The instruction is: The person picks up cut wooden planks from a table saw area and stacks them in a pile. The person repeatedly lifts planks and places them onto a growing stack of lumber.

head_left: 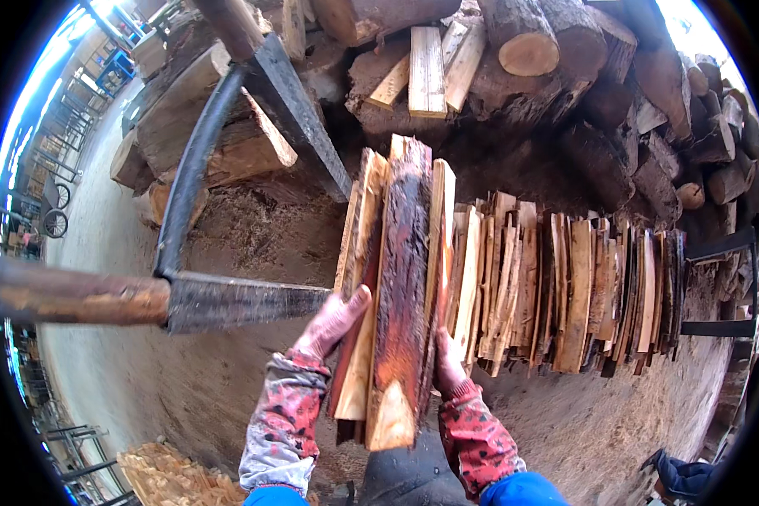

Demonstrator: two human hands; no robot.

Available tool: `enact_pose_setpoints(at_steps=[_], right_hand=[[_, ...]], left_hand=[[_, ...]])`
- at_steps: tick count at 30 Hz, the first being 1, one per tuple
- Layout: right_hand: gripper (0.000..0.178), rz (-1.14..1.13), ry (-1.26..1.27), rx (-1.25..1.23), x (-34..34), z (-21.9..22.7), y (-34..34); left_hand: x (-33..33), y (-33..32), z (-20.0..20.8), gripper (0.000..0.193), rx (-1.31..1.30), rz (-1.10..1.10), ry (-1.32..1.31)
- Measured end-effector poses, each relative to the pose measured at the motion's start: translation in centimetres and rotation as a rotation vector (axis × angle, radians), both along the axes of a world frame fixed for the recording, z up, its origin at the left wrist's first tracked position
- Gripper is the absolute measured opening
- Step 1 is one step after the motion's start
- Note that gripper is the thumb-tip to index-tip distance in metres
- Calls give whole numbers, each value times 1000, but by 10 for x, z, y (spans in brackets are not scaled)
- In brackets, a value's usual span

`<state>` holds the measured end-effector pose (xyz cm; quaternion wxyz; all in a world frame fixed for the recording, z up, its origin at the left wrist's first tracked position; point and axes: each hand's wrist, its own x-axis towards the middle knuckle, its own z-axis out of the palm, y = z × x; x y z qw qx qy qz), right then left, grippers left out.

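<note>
Between my hands is a bundle of split wood slats [403, 278], long and upright in view, with a dark, reddish bark-covered piece in front. My left hand [329, 326] grips its left side, thumb lying over the edge. My right hand [449, 363] presses against the right side, its fingers partly hidden by the wood. Right of the bundle, a packed row of similar slats [578, 287] stands on edge across a dark metal frame [244, 299]. The bundle's upper right edge overlaps the start of that row, and I cannot tell whether they touch.
Wooden handles [84, 291] stick out from the frame on the left. Thick logs [529, 52] are heaped at the back, with several pale split boards [427, 72] on them. Wood scraps [173, 476] lie at the lower left. Another person's dark-clothed leg [683, 474] shows at lower right.
</note>
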<state>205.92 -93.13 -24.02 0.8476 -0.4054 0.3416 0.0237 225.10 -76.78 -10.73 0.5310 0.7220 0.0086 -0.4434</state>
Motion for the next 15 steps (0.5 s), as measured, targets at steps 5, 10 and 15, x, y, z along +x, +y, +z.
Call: enact_pose_setpoints(at_steps=[5, 10, 15], right_hand=[[71, 409, 60, -971, 98, -60, 16], [76, 505, 54, -1200, 99, -86, 24], [72, 567, 114, -1332, 105, -80, 19]], left_hand=[[49, -15, -82, 107, 369, 17, -748], [18, -8, -212, 92, 621, -58, -1062], [17, -29, -203, 88, 716, -23, -1118]])
